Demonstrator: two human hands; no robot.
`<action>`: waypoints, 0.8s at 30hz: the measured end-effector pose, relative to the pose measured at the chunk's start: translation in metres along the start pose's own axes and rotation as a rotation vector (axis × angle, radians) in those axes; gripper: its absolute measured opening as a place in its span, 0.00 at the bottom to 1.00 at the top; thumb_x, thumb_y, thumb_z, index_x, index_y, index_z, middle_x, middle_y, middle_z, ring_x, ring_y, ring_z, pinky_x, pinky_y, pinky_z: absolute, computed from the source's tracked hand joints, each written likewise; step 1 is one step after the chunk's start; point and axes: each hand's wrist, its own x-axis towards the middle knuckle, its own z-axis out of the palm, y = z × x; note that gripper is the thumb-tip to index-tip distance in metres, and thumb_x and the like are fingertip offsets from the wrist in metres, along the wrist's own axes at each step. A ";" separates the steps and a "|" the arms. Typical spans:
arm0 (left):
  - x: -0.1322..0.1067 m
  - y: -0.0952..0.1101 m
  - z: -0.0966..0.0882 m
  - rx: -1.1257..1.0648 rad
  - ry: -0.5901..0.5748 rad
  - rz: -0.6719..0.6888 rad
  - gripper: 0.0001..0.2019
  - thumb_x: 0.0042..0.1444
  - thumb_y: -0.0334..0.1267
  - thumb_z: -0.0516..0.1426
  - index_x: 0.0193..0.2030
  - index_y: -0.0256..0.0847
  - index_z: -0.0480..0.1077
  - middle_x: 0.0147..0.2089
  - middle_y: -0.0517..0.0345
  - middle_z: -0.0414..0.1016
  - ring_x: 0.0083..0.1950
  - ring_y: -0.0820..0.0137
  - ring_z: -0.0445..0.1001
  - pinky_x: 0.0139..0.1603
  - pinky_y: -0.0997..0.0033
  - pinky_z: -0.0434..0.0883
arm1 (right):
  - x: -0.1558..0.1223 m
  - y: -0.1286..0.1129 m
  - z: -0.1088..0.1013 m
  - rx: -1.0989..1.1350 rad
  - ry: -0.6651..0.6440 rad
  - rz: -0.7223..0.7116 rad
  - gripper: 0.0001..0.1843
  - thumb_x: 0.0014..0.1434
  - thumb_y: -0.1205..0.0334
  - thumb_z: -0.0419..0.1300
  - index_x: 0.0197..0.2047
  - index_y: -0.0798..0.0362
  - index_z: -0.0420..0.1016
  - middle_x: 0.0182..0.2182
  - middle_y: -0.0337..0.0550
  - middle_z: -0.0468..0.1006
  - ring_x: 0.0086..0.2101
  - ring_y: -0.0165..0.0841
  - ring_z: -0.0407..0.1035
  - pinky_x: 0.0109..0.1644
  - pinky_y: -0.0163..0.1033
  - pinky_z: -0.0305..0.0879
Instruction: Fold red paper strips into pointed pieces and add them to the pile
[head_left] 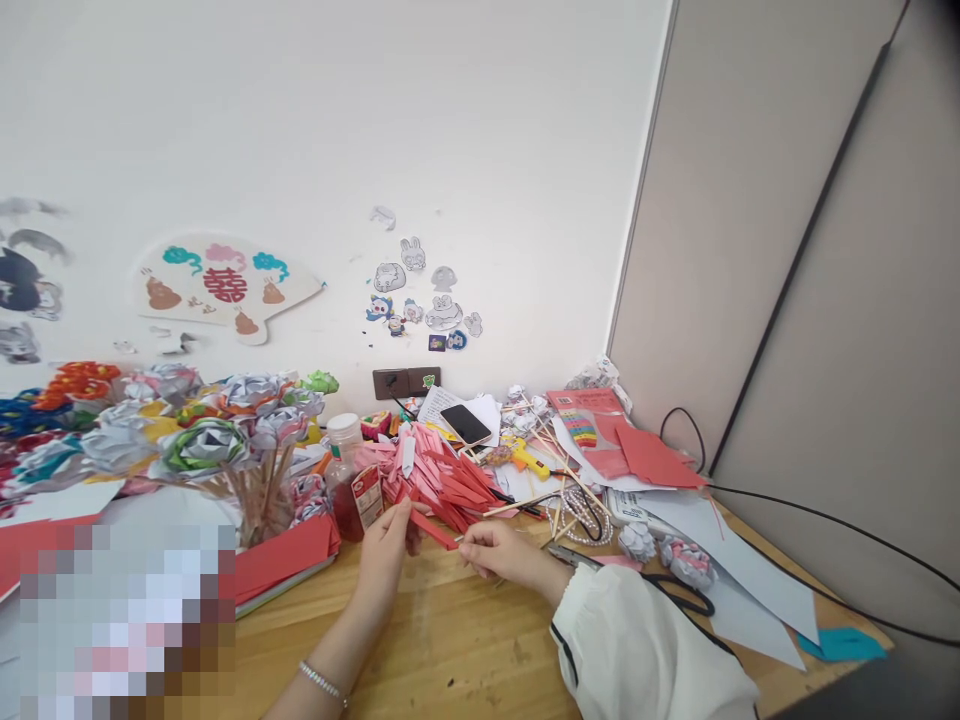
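"What have you got?"
"A red paper strip (pixel 433 531), slanting between my hands above the table (pixel 450 640)! Left hand (pixel 386 540) pinching one end, right hand (pixel 514 550) pinching the other."
"What's crowding you?"
"Pink and red strips (pixel 442 470) heaped just behind, pliers (pixel 576 556) by my right wrist, pearl beads (pixel 581 530) beyond."
"Any room?"
"Bare wood between my forearms! Far right, teal paper (pixel 840 644) lies at the table's edge."
"Containers?"
"A white-capped bottle (pixel 344 505), reddish inside, stands just beyond my left hand."
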 end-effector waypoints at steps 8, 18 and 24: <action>-0.001 0.004 0.001 0.270 -0.066 0.036 0.23 0.46 0.56 0.44 0.25 0.36 0.65 0.13 0.64 0.63 0.12 0.75 0.60 0.14 0.76 0.57 | -0.002 -0.008 -0.002 0.034 0.043 -0.073 0.15 0.51 0.53 0.51 0.28 0.57 0.68 0.16 0.33 0.61 0.18 0.22 0.55 0.22 0.28 0.50; 0.004 0.056 -0.050 1.458 0.077 -0.015 0.26 0.50 0.51 0.39 0.33 0.35 0.70 0.30 0.40 0.75 0.35 0.54 0.72 0.30 0.63 0.64 | 0.015 0.007 -0.016 -0.032 0.479 -0.036 0.11 0.51 0.58 0.51 0.32 0.56 0.65 0.16 0.33 0.61 0.17 0.24 0.55 0.21 0.29 0.50; 0.004 0.054 -0.081 1.611 0.106 -0.218 0.16 0.42 0.40 0.52 0.34 0.32 0.72 0.37 0.36 0.74 0.39 0.49 0.71 0.30 0.61 0.64 | 0.020 0.014 -0.015 -0.032 0.580 -0.023 0.07 0.50 0.61 0.50 0.32 0.55 0.64 0.14 0.32 0.60 0.16 0.24 0.55 0.19 0.29 0.50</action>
